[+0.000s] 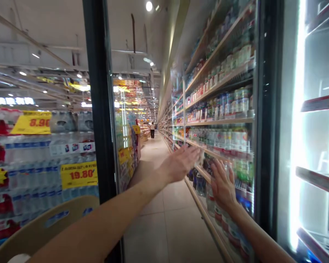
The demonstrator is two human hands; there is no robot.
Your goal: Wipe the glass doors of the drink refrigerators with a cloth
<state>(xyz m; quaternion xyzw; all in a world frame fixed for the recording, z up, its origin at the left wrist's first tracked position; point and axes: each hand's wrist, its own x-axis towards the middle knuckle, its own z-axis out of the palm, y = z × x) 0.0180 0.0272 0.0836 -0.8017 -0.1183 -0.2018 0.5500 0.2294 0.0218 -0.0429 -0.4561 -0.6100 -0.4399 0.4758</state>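
My left hand (180, 163) reaches forward at the middle of the head view, its fingers stretched out and slightly blurred. Lower and to its right, my right hand (222, 182) is raised with its fingers extended and apart. Neither one holds anything. Both are in front of a glass door (142, 233) with a dark frame (98, 109); whether they touch the glass I cannot tell. Shelves of bottles and cans (222, 106) show in or through the glass behind my right hand.
At the right are lit cooler shelves (320, 179). Stacked packs of bottled drinks (33, 157) with yellow price signs (79, 174) stand at the left. A beige plastic rim with cut-outs (30, 228) is at the lower left. Far down the aisle stands a person (152, 129).
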